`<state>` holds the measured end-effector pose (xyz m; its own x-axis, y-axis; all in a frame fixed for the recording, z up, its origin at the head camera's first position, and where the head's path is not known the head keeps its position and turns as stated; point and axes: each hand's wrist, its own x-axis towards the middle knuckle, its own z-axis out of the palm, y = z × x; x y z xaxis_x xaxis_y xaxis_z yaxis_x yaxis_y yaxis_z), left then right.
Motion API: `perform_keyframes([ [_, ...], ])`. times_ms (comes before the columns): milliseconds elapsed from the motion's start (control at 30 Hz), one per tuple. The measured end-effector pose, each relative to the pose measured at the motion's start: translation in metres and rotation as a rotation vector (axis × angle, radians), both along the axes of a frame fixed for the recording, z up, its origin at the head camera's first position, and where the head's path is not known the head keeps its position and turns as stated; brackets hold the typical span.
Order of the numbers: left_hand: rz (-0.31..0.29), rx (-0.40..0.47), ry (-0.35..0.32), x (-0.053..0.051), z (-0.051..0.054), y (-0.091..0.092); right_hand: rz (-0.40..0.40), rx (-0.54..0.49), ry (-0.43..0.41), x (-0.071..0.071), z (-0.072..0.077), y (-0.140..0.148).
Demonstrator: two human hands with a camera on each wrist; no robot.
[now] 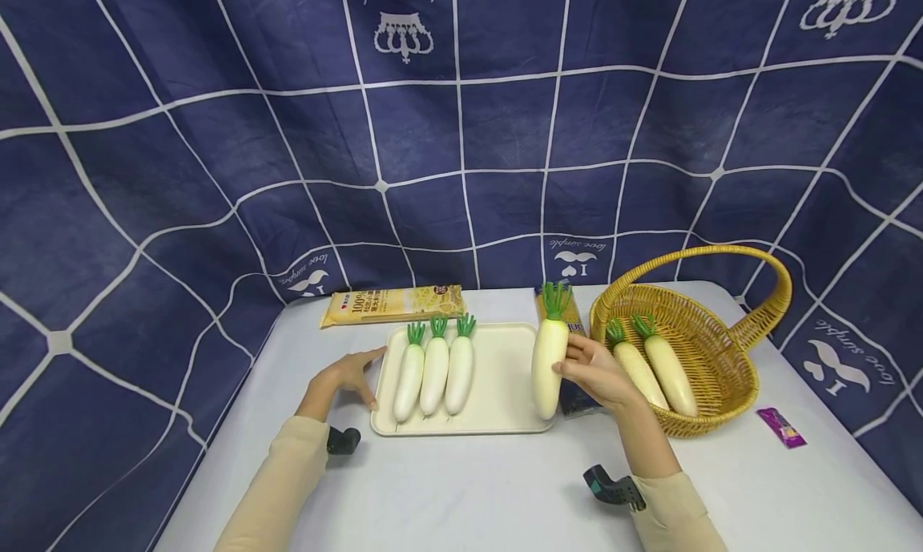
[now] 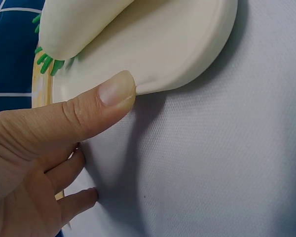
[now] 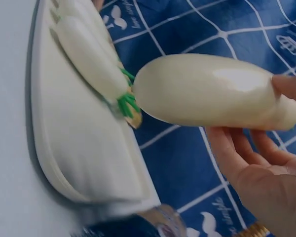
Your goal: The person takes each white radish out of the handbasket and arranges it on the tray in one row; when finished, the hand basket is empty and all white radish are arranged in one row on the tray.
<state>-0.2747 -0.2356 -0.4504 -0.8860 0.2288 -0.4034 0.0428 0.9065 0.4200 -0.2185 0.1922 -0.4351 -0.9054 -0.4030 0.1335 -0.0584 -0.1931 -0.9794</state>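
In the head view my right hand [image 1: 600, 373] grips a white radish [image 1: 550, 368] with green leaf stubs, thumb on one side and fingers on the other. It is raised and tilted over the right end of a cream tray [image 1: 505, 376]. On the tray's left half three more white radishes [image 1: 435, 378] lie side by side, leaves pointing away. My left hand [image 1: 346, 374] is spread along the tray's left edge. The left wrist view shows its thumb [image 2: 116, 91] touching the rim near a corner, the other fingers outside the tray.
A yellow wicker basket [image 1: 710, 352] with a tall handle stands at the right, two radishes [image 1: 671, 376] inside. Behind the tray lies a yellow packet [image 1: 392, 304]. A dark blue packet [image 1: 578, 404] lies between tray and basket, and a small purple sachet [image 1: 781, 428] at far right.
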Motion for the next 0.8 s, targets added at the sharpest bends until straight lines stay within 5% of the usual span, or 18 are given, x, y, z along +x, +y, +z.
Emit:
perform_keyframes([
  [600,0.014,0.002,0.003,-0.002,-0.004,-0.002,-0.179,0.040,-0.236,-0.036,-0.029,-0.057],
  [800,0.022,-0.002,-0.002,-0.002,-0.005,-0.001,-0.167,0.041,-0.264,-0.044,-0.037,-0.072],
])
